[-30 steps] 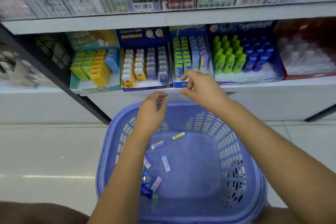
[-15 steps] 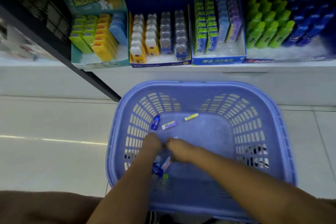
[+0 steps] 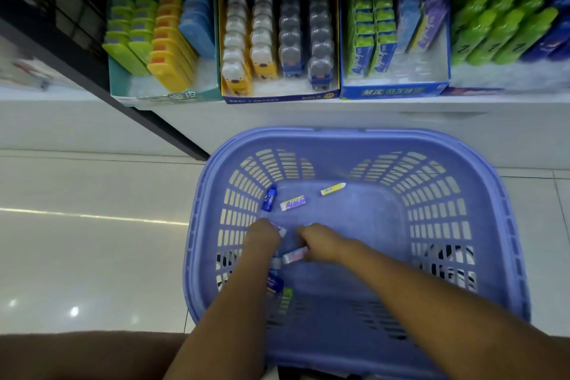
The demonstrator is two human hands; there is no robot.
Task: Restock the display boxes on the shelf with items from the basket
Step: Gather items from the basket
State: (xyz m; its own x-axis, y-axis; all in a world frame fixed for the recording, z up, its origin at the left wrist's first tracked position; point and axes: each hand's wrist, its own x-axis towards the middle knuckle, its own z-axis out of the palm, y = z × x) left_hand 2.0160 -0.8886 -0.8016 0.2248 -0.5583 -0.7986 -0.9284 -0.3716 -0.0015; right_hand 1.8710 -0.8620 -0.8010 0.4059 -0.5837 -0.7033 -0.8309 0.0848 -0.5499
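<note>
The purple plastic basket (image 3: 481,182) stands on the floor below the shelf. Both my hands reach down into its left side. My left hand (image 3: 264,237) has its fingers curled round a small pink-and-white eraser (image 3: 280,230). My right hand (image 3: 320,241) pinches a pink eraser (image 3: 294,255) against the basket bottom. Loose in the basket lie a blue eraser (image 3: 269,199), a purple eraser (image 3: 293,203), a yellow eraser (image 3: 333,189) and a blue and green pair (image 3: 276,283) under my left forearm. The blue display box (image 3: 394,91) on the shelf holds green, blue and purple erasers.
Beside it stand a teal display box (image 3: 166,97) of green, yellow and blue items, a dark blue box (image 3: 277,99) of bear-shaped items, and green and blue bottles (image 3: 499,37) at the right. A black shelf post (image 3: 138,108) slants down left of the basket. The tiled floor (image 3: 92,225) is glossy.
A second ago my right hand was up at the blue display box and my left above the basket. Both have dropped into the basket, and the view has tilted downward.
</note>
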